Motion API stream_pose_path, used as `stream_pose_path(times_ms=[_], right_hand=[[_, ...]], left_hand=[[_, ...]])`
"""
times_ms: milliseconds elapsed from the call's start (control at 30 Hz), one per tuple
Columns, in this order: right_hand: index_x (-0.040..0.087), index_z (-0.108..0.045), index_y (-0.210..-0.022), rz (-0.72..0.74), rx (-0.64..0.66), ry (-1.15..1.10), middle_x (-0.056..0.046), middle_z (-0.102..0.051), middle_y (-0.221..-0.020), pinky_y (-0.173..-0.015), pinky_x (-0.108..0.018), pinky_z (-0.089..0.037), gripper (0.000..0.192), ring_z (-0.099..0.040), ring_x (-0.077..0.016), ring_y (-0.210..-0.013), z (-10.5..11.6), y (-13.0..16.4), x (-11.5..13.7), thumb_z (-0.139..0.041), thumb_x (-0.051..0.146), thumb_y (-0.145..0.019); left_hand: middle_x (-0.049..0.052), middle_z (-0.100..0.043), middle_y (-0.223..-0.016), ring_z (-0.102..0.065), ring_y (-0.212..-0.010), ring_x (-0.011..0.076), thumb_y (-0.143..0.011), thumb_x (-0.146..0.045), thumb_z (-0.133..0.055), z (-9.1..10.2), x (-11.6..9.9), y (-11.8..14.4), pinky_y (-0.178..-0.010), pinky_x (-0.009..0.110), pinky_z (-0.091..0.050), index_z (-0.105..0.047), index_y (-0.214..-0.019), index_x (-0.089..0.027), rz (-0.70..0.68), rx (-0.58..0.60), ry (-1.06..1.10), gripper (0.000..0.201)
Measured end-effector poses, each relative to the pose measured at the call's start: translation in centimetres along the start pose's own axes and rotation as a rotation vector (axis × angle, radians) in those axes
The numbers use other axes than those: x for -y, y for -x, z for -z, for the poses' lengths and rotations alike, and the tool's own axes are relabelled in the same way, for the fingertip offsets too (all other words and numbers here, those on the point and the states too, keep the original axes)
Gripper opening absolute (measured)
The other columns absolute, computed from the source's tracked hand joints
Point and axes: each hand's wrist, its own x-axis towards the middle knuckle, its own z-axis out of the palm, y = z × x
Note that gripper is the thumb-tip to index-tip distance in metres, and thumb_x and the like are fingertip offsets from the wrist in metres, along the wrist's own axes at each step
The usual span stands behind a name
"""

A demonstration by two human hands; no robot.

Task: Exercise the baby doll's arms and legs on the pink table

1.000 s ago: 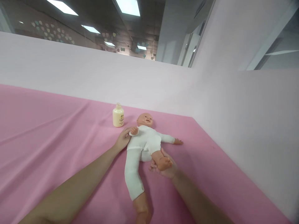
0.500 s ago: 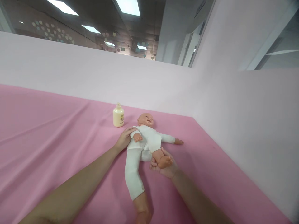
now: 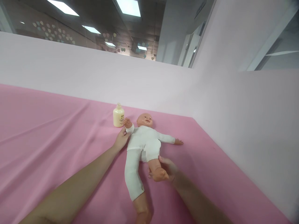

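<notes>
A baby doll [image 3: 143, 137] with a white cloth body lies on its back on the pink sheet, head toward the wall. My left hand [image 3: 121, 138] is closed around the doll's arm on the left, whose small hand points up and outward near the bottle. With its fingers wrapped under the doll's bent leg, my right hand [image 3: 169, 168] holds it near the ankle; part of those fingers is hidden behind the leg. The doll's other leg stretches straight toward me. Its other arm lies out to the right.
A pale yellow pump bottle [image 3: 118, 117] stands left of the doll's head. Pink sheet [image 3: 58, 124] covers the surface, with creases on the left. A white wall [image 3: 93, 74] rises behind and another wall [image 3: 233, 130] on the right, with windows above.
My left hand has swung the doll's arm from across its body outward to the left. My right hand has drawn the bent leg slightly down toward me.
</notes>
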Motion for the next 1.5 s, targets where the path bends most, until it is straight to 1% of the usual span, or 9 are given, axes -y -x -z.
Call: stream_pose_path(times_ms=[200,333,400,667,967,1200,1333,1400,1500], right_hand=[[0.017,-0.073,-0.087,-0.017,-0.066,-0.185,-0.006,-0.07,-0.078,-0.093,-0.044,-0.048,0.051,-0.061,-0.0193,-0.072,-0.2,-0.2,0.2,-0.067,0.068,-0.095],[0.018,-0.074,-0.088,0.009,-0.139,-0.266,-0.004,-0.071,-0.081,-0.091,-0.042,-0.047,0.047,-0.059,-0.0169,-0.071,-0.8,-0.3,0.6,-0.069,0.064,-0.096],[0.017,-0.074,-0.091,0.011,-0.174,-0.281,-0.003,-0.071,-0.08,-0.09,-0.041,-0.047,0.048,-0.058,-0.0161,-0.07,-1.1,-0.4,0.9,-0.069,0.065,-0.096],[0.015,-0.073,-0.085,-0.009,-0.275,-0.338,-0.004,-0.07,-0.076,-0.088,-0.037,-0.05,0.053,-0.059,-0.0152,-0.068,-1.4,-0.7,1.4,-0.066,0.066,-0.098],[0.016,-0.072,-0.085,0.002,-0.279,-0.316,-0.003,-0.068,-0.075,-0.09,-0.038,-0.05,0.053,-0.056,-0.0153,-0.069,-1.6,-0.7,1.4,-0.065,0.066,-0.098],[0.016,-0.072,-0.088,-0.004,-0.231,-0.263,-0.003,-0.069,-0.077,-0.093,-0.042,-0.05,0.053,-0.057,-0.0152,-0.068,-1.3,-0.6,1.4,-0.068,0.068,-0.095],[0.017,-0.071,-0.086,-0.009,-0.178,-0.234,-0.004,-0.07,-0.078,-0.094,-0.043,-0.05,0.048,-0.061,-0.0172,-0.071,-0.7,-0.4,1.0,-0.072,0.065,-0.092],[0.017,-0.072,-0.088,-0.031,-0.124,-0.189,-0.006,-0.072,-0.081,-0.092,-0.042,-0.051,0.047,-0.064,-0.0192,-0.074,-0.4,-0.2,0.6,-0.073,0.064,-0.09],[0.013,-0.074,-0.097,-0.079,0.026,-0.085,-0.011,-0.076,-0.088,-0.086,-0.041,-0.054,0.048,-0.071,-0.0247,-0.082,-0.3,0.1,0.3,-0.077,0.06,-0.084]], left_hand=[[0.013,-0.075,-0.129,-0.067,-0.123,0.0307,-0.086,-0.039,-0.068,0.0,0.3,0.0,-0.116,0.052,-0.048,-0.072,-0.121,-0.019,-0.048,0.005,-0.002,0.041],[0.011,-0.074,-0.134,-0.064,-0.131,0.0291,-0.088,-0.035,-0.066,-0.1,-0.2,0.2,-0.124,0.053,-0.042,-0.078,-0.12,-0.023,-0.222,0.095,-0.056,0.037],[0.01,-0.072,-0.138,-0.062,-0.135,0.0287,-0.088,-0.033,-0.066,-0.2,-0.3,0.3,-0.126,0.052,-0.041,-0.08,-0.12,-0.026,-0.272,0.143,-0.082,0.036],[0.01,-0.068,-0.142,-0.061,-0.136,0.0283,-0.091,-0.028,-0.061,-0.2,0.0,0.3,-0.126,0.052,-0.041,-0.082,-0.123,-0.029,-0.302,0.168,-0.09,0.037],[0.011,-0.068,-0.141,-0.061,-0.136,0.0286,-0.091,-0.026,-0.06,-0.2,-0.2,0.4,-0.125,0.052,-0.041,-0.08,-0.124,-0.029,-0.3,0.172,-0.118,0.039],[0.011,-0.07,-0.138,-0.062,-0.134,0.0274,-0.086,-0.027,-0.063,-0.2,-0.6,0.4,-0.125,0.05,-0.041,-0.08,-0.12,-0.026,-0.266,0.14,-0.079,0.038],[0.01,-0.073,-0.133,-0.064,-0.128,0.0282,-0.089,-0.035,-0.067,-0.3,-1.1,0.6,-0.121,0.051,-0.045,-0.077,-0.123,-0.026,-0.249,0.12,-0.107,0.037],[0.011,-0.073,-0.133,-0.065,-0.127,0.0293,-0.091,-0.038,-0.065,-0.4,-1.2,0.6,-0.12,0.051,-0.045,-0.074,-0.124,-0.023,-0.212,0.085,-0.103,0.038],[0.014,-0.073,-0.129,-0.066,-0.124,0.0314,-0.089,-0.036,-0.063,-0.4,-1.0,0.5,-0.117,0.053,-0.047,-0.069,-0.121,-0.018,-0.099,0.018,-0.077,0.037]])
